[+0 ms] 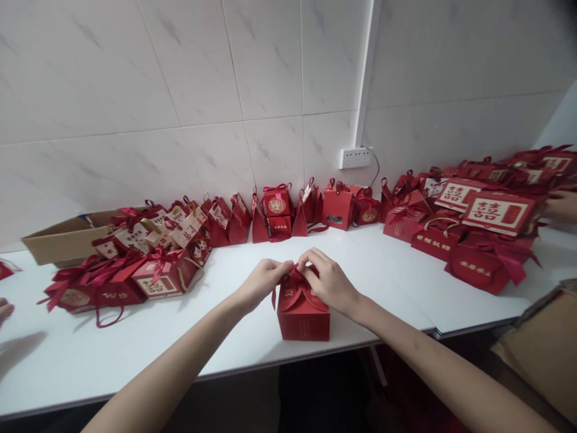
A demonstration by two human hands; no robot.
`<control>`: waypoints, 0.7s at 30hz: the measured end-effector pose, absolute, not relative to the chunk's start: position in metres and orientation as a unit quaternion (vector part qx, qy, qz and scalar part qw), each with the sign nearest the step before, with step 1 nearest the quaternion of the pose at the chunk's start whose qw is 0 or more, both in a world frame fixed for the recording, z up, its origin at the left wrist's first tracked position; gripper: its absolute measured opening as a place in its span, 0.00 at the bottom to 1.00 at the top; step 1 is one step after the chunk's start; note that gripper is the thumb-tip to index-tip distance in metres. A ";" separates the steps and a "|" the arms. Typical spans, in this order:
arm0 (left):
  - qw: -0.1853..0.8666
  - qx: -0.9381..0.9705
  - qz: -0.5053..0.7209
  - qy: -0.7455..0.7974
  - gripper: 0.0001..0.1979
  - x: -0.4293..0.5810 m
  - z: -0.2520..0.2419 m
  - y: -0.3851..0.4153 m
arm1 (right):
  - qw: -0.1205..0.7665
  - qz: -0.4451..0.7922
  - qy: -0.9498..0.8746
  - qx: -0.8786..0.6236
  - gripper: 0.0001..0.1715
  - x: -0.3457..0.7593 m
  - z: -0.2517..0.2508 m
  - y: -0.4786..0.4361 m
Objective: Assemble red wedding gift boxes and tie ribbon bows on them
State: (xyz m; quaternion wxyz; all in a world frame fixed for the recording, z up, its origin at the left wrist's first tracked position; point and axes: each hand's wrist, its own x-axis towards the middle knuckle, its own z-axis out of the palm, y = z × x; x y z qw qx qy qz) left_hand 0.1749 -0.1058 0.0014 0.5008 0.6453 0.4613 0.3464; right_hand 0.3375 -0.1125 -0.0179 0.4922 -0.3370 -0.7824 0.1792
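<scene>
A red gift box [304, 319] with gold print stands upright near the front edge of the white table. Its curved top flaps are folded together, with a dark red ribbon [296, 275] at the top. My left hand [267, 280] pinches the ribbon from the left side, thumb and fingers pressed together. Over the box's top right, my right hand [328, 281] has its fingers bent and closed on the same ribbon. A loose ribbon end hangs at the box's left. The knot itself is partly covered by my fingers.
Piled red gift boxes [491, 210] fill the table's right side; more boxes [117, 288] sit left before an open cardboard carton [67, 237]. A row of boxes [337, 207] lines the wall below a power strip [355, 158]. Other people's hands [5, 310] show at both edges.
</scene>
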 end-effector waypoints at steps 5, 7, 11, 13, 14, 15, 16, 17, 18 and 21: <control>0.500 0.652 0.346 0.454 0.23 0.175 0.000 -0.105 | 0.511 0.031 -0.793 -0.330 0.11 0.340 -0.022 -0.125; 0.502 0.646 0.349 0.458 0.24 0.174 0.001 -0.106 | 0.512 0.008 -0.790 -0.338 0.07 0.342 -0.023 -0.128; 0.501 0.637 0.360 0.463 0.23 0.174 0.001 -0.108 | 0.504 -0.013 -0.797 -0.333 0.04 0.344 -0.026 -0.128; 0.500 0.640 0.361 0.459 0.23 0.173 0.000 -0.108 | 0.500 -0.025 -0.800 -0.332 0.05 0.343 -0.027 -0.126; 0.499 0.644 0.358 0.456 0.23 0.173 0.000 -0.108 | 0.498 -0.036 -0.800 -0.333 0.04 0.343 -0.027 -0.125; 0.497 0.651 0.353 0.453 0.23 0.173 0.000 -0.108 | 0.495 -0.049 -0.800 -0.336 0.04 0.343 -0.027 -0.124; 0.489 0.661 0.348 0.450 0.23 0.173 0.001 -0.108 | 0.491 -0.063 -0.801 -0.338 0.04 0.344 -0.026 -0.124; 0.474 0.673 0.344 0.451 0.24 0.173 0.001 -0.109 | 0.485 -0.076 -0.802 -0.339 0.05 0.344 -0.025 -0.124; 0.451 0.688 0.342 0.455 0.24 0.173 0.002 -0.109 | 0.480 -0.088 -0.804 -0.340 0.05 0.345 -0.025 -0.124; 0.336 0.725 0.361 0.480 0.22 0.172 0.005 -0.113 | 0.468 -0.113 -0.809 -0.337 0.05 0.351 -0.023 -0.124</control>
